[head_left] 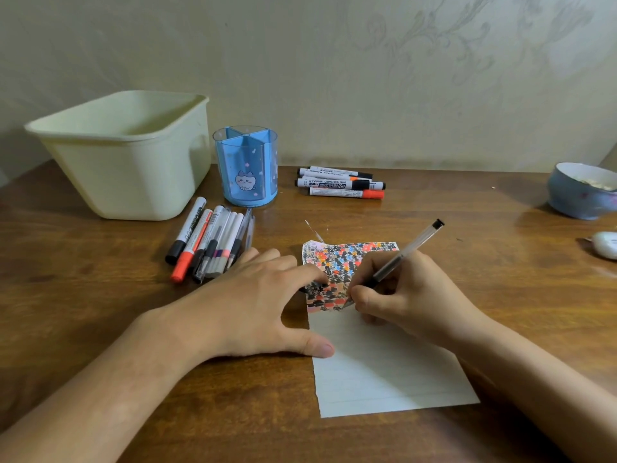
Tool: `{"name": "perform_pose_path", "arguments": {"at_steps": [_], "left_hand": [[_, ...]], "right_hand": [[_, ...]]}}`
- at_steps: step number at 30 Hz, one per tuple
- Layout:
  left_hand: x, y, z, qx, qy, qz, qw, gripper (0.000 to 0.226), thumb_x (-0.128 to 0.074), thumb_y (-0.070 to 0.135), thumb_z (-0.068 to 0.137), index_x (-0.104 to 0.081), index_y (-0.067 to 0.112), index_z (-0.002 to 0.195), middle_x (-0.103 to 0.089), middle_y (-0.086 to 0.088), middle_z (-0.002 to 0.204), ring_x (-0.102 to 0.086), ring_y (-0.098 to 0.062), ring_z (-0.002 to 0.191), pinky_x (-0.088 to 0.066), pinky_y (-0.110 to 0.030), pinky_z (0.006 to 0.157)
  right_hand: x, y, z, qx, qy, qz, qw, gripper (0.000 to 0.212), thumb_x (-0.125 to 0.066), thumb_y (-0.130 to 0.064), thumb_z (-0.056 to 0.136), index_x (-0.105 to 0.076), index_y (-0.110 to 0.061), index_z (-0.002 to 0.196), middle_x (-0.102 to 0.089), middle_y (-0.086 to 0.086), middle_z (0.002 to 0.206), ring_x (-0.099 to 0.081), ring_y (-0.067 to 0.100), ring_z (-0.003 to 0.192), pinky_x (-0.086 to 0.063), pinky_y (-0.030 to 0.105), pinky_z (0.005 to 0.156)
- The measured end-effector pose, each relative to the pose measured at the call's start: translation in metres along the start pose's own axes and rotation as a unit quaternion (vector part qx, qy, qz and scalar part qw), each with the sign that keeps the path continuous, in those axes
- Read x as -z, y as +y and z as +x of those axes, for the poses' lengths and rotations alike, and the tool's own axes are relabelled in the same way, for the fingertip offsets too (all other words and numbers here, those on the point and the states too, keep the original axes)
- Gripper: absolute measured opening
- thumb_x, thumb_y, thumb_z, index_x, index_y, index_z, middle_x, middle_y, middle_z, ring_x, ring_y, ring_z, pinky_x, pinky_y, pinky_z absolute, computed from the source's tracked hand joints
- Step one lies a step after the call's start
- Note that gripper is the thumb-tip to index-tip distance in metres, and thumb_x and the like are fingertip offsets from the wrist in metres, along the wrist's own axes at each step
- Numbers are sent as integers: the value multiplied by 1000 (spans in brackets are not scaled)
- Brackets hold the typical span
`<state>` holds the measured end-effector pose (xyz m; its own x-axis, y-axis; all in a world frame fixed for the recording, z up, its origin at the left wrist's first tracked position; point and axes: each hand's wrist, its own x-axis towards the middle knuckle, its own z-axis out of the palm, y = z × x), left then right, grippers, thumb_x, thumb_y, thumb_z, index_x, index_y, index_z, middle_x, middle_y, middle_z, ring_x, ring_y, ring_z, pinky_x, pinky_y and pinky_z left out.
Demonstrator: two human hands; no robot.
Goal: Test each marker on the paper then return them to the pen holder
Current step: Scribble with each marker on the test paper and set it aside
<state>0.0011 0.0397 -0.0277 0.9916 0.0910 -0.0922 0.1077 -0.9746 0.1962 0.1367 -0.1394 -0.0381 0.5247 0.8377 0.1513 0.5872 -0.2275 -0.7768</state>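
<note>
Table [100,295] glossy wood; pen holder [246,165] translucent plastic; paper [384,369] matt.

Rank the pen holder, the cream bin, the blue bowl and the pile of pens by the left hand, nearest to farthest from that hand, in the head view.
From the left hand:
1. Pile of pens, just beyond its fingertips.
2. Pen holder, behind the pile.
3. Cream bin, back left.
4. Blue bowl, far right.

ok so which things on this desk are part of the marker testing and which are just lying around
In the job:
paper
pen in the right hand
left hand pressing the paper
pen holder
left pile of markers
whiteboard markers

Lying about:
cream tub
blue bowl
white object
</note>
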Motion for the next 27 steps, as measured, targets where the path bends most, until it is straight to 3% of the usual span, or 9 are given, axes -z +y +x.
{"name": "perform_pose_path", "arguments": {"at_steps": [4,9,12,14,16,19,22,25,27], "left_hand": [[2,2,-1,3,7,5,1000,95,-49,90,65,-22,47,146,-35,24,113,-25,-2,104,-25,-25,90],[7,6,-3,3,12,-31,999,93,-55,85,66,-17,50,144,-26,33,106,-21,4,105,-25,-24,88],[8,4,-3,1,48,-80,996,60,-50,75,80,-30,50,131,-24,43,98,-32,5,109,-33,-21,92],[6,2,-3,-7,92,-100,991,28,-47,56,93,-38,45,117,-32,43,99,-37,6,109,-34,-16,87],[6,0,-3,-11,119,-108,987,12,-41,35,98,-43,38,110,-39,35,100,-38,4,109,-34,-16,85],[5,-4,0,-15,137,-90,986,18,-37,21,103,-47,35,109,-46,23,105,-41,0,108,-35,-19,90],[3,-9,3,-15,146,-74,986,26,-38,24,105,-50,38,123,-46,24,108,-41,4,108,-36,-11,84],[4,-11,4,-5,155,-82,984,38,-44,25,104,-47,42,137,-46,30,97,-47,11,97,-37,-6,73],[6,-11,4,10,166,-100,981,38,-49,26,102,-47,43,136,-52,28,103,-52,7,94,-38,-5,70]], "right_hand": [[1,3,1,1,12,39,999,5,-69,-11,89,-67,-16,88,-72,4,71,-72,16,62,-55,26,55],[9,2,5,-6,38,90,995,14,-71,-19,90,-60,-11,90,-74,7,73,-72,20,63,-51,26,49],[13,1,7,-6,43,120,992,22,-74,-29,81,-64,-11,91,-72,6,71,-69,20,60,-51,26,49],[14,0,7,-11,41,153,987,24,-72,-30,80,-66,-10,92,-72,5,72,-67,19,60,-51,25,50],[15,-1,7,-26,39,188,981,23,-68,-30,86,-66,-8,94,-72,6,76,-66,20,62,-49,24,52],[16,-2,7,-47,41,227,972,15,-59,-17,98,-63,-4,97,-72,12,79,-66,23,64,-49,26,53],[17,-3,6,-44,49,245,967,7,-59,-9,98,-56,-4,96,-73,16,78,-68,26,64,-52,27,52],[19,-4,6,-23,60,210,976,17,-69,-20,88,-62,-5,93,-72,11,75,-70,25,65,-55,28,55],[20,-5,6,-17,61,205,977,21,-72,-25,83,-66,-6,92,-71,9,74,-70,25,66,-55,29,57]]}}
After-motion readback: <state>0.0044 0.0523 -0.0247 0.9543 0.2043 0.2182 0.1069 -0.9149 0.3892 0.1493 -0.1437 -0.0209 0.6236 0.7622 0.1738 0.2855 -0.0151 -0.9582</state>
